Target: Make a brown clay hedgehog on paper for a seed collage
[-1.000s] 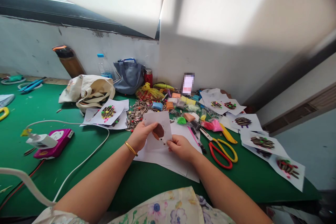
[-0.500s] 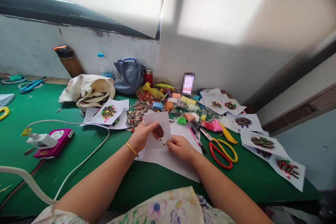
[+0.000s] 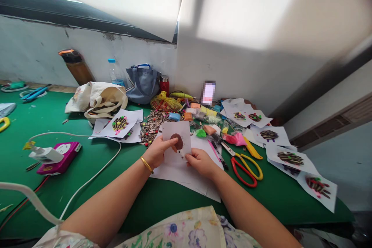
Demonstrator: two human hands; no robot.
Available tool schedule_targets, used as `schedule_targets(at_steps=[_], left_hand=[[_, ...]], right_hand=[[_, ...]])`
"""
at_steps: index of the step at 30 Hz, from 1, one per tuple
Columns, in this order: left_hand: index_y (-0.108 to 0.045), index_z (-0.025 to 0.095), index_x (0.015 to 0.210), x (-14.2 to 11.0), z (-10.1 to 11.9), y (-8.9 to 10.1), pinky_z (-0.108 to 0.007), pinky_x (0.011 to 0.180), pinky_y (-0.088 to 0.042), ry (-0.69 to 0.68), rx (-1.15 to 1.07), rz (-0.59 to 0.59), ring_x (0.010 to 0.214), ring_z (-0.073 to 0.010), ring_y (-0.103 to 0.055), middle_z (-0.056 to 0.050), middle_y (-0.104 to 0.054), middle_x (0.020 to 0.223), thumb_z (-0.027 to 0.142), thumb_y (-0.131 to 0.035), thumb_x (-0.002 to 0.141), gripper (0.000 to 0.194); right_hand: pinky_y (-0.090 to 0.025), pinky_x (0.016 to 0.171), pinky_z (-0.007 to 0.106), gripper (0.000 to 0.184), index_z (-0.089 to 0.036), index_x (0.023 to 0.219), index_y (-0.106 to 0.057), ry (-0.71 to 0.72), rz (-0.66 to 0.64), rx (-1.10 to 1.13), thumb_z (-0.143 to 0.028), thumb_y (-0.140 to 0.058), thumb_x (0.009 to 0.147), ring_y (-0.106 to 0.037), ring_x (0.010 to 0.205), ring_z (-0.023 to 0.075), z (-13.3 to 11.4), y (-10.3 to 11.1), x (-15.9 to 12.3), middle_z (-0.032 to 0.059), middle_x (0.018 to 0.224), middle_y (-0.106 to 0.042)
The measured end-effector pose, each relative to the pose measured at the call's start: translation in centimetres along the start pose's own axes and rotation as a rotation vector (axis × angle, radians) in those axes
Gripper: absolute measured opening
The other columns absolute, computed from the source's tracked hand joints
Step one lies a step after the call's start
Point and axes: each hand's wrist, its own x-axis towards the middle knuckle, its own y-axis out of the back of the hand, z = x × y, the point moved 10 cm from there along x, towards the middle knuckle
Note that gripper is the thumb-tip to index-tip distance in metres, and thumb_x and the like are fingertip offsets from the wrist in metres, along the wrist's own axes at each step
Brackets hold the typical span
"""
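A small white sheet of paper is held up between my two hands above the table. A flat brown clay patch is stuck on it, with several small dark dots below. My left hand grips the sheet's left side, its thumb lying on the brown patch. At the lower right edge, my right hand pinches the sheet near the dots. Under both hands lie larger white sheets. Striped sunflower seeds are heaped just beyond my left hand.
Red-and-yellow scissors, a black pen and a yellow cutter lie to the right. Coloured clay packs sit beyond. Seed-decorated sheets line the right edge. A white cable and purple power strip lie left.
The held sheet has shifted slightly right and up. My left thumb has slid over the brown patch, which now shows more of its rounded outline. The right hand keeps its pinch.
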Motion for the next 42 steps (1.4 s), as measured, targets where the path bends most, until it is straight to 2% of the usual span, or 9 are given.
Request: schedule_targets(at_steps=[4,8,11,18,24,30,33,37,42], left_hand=[[-0.065,0.012,0.065,0.0,-1.0,0.4,-0.025,0.053,-0.044,0.076,-0.001,0.033,0.055,-0.0133,-0.057,-0.004,-0.067,0.064,0.036,-0.083,0.06,0.03],[-0.068,0.012,0.074,-0.2,-1.7,-0.5,-0.024,0.053,-0.044,0.086,0.094,-0.018,0.055,-0.0132,-0.058,-0.004,-0.068,0.065,0.036,-0.082,0.062,0.031],[-0.069,0.011,0.076,-0.5,-2.1,-1.6,-0.024,0.056,-0.045,0.085,0.137,-0.075,0.059,-0.0141,-0.06,-0.006,-0.069,0.068,0.036,-0.082,0.062,0.032],[-0.067,0.011,0.074,-0.9,-2.4,-2.3,-0.024,0.058,-0.045,0.104,0.159,-0.09,0.06,-0.014,-0.059,-0.005,-0.068,0.066,0.038,-0.082,0.062,0.033],[-0.067,0.013,0.071,-1.2,-2.3,-2.9,-0.026,0.064,-0.046,0.089,0.189,-0.142,0.063,-0.0159,-0.061,-0.005,-0.069,0.067,0.041,-0.081,0.066,0.031],[-0.065,0.015,0.068,-1.1,-2.0,-2.6,-0.025,0.065,-0.044,0.067,0.195,-0.136,0.066,-0.0162,-0.061,-0.005,-0.069,0.071,0.044,-0.072,0.075,0.031],[-0.065,0.014,0.071,-1.1,-1.9,-2.9,-0.025,0.066,-0.044,0.056,0.219,-0.157,0.067,-0.0161,-0.061,-0.004,-0.069,0.07,0.043,-0.073,0.075,0.03],[-0.065,0.014,0.078,-1.3,-2.1,-3.1,-0.026,0.068,-0.045,0.063,0.243,-0.167,0.067,-0.0171,-0.062,-0.004,-0.069,0.067,0.04,-0.072,0.076,0.028],[-0.063,0.012,0.084,-1.0,-2.5,-2.7,-0.026,0.061,-0.045,0.067,0.28,-0.151,0.058,-0.0163,-0.061,-0.005,-0.068,0.062,0.043,-0.07,0.078,0.032]], right_hand=[[-0.046,0.071,0.028,0.026,-0.016,0.092,-0.065,0.049,-0.042,0.223,-0.04,-0.06,0.083,-0.062,0.081,0.0189,-0.7,0.1,0.0,0.0042,0.089,-0.068],[-0.047,0.079,0.032,0.04,-0.016,0.105,-0.066,0.102,-0.017,0.353,-0.047,-0.066,0.08,-0.062,0.092,0.0227,-1.6,0.7,0.0,0.0065,0.101,-0.069],[-0.048,0.08,0.034,0.041,-0.014,0.101,-0.068,0.064,0.027,0.368,-0.049,-0.068,0.08,-0.063,0.089,0.0231,-1.1,0.9,0.1,0.0077,0.096,-0.07],[-0.048,0.075,0.032,0.038,-0.014,0.098,-0.067,0.027,0.031,0.382,-0.047,-0.069,0.08,-0.063,0.083,0.0205,-0.2,0.8,0.1,0.0067,0.09,-0.069],[-0.047,0.064,0.028,0.037,-0.015,0.084,-0.063,0.0,0.024,0.398,-0.051,-0.065,0.081,-0.059,0.068,0.0166,-0.3,0.7,-0.2,0.0039,0.078,-0.065],[-0.048,0.073,0.032,0.039,-0.015,0.088,-0.065,0.043,0.088,0.36,-0.054,-0.063,0.082,-0.061,0.08,0.0201,-0.9,1.4,-0.2,0.0061,0.087,-0.068],[-0.048,0.07,0.031,0.042,-0.016,0.08,-0.064,0.039,0.075,0.35,-0.057,-0.058,0.084,-0.059,0.074,0.0191,-0.9,1.4,-0.3,0.0058,0.079,-0.066],[-0.047,0.066,0.031,0.039,-0.016,0.086,-0.064,0.002,0.126,0.33,-0.055,-0.063,0.081,-0.057,0.07,0.0185,-0.5,1.7,-0.3,0.0044,0.076,-0.064],[-0.047,0.071,0.032,0.037,-0.015,0.082,-0.064,0.056,0.059,0.276,-0.052,-0.06,0.084,-0.058,0.073,0.0186,-1.4,1.0,-0.3,0.0045,0.076,-0.065]])
